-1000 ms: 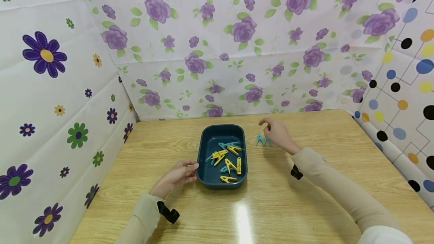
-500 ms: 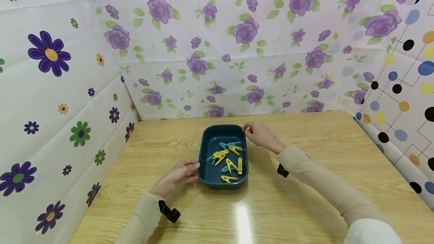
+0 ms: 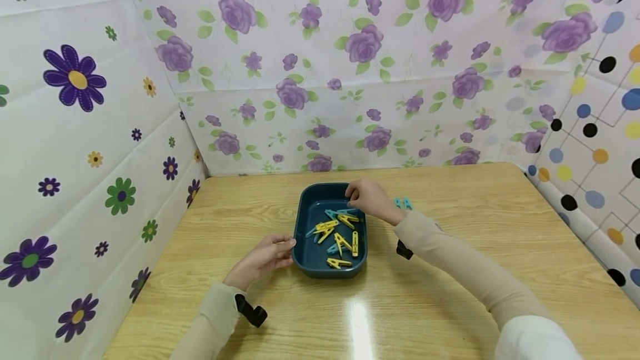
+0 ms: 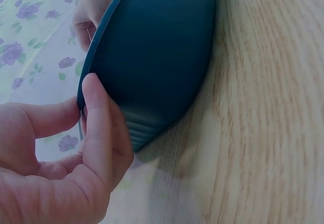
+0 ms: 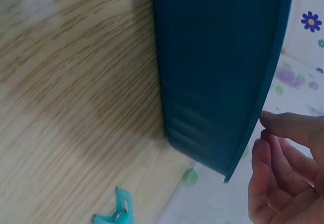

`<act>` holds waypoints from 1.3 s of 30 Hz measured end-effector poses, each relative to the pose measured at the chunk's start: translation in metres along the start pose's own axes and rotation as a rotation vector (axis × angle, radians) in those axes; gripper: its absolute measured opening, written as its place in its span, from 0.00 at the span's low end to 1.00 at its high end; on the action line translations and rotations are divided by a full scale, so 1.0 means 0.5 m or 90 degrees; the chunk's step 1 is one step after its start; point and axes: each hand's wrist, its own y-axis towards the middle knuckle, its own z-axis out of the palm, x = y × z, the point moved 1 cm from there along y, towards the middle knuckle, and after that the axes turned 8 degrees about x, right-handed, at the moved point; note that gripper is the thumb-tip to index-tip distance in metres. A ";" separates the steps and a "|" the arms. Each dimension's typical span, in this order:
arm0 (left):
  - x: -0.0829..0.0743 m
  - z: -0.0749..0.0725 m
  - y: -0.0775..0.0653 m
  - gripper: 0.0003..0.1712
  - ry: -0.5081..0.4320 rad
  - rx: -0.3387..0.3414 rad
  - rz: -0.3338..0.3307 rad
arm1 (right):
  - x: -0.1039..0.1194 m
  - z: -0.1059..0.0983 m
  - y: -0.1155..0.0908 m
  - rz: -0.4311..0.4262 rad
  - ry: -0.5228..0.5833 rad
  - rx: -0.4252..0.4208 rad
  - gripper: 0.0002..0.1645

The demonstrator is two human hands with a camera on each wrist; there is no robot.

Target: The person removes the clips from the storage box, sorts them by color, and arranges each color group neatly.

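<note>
A dark teal plastic bin (image 3: 330, 273) stands on the table, with several yellow clothespins (image 3: 339, 263) and blue clothespins (image 3: 332, 214) lying loose inside. My left hand (image 3: 265, 257) holds the bin's left side; in the left wrist view the thumb and fingers pinch its rim. My right hand (image 3: 371, 199) is over the bin's far right rim, fingers bent and thumb close to the fingertips. In the right wrist view the bin wall (image 5: 217, 72) covers what lies beyond those fingertips, so I cannot tell whether they hold anything.
Blue clothespins (image 3: 407, 204) stand on the wooden table (image 3: 450, 249), just beyond the right wrist. Flower-patterned cloth (image 3: 320, 99) hangs behind the table and on the left. Dotted cloth (image 3: 595, 171) hangs along the right side.
My right hand has moved left from above the blue clothespins on the table to the bin's far right rim. The left hand stays on the bin's left side.
</note>
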 end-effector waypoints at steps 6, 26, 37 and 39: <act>0.002 0.000 0.001 0.18 0.000 -0.003 0.000 | 0.013 0.014 0.008 -0.016 -0.061 0.043 0.11; 0.005 -0.003 -0.003 0.20 -0.004 0.002 0.008 | 0.074 0.028 0.047 0.091 -0.197 0.251 0.16; 0.003 -0.004 -0.001 0.21 0.002 -0.007 0.006 | 0.100 0.053 0.081 0.163 -0.262 0.288 0.06; 0.003 -0.004 0.000 0.21 0.002 -0.008 0.006 | 0.105 0.056 0.084 0.167 -0.267 0.283 0.08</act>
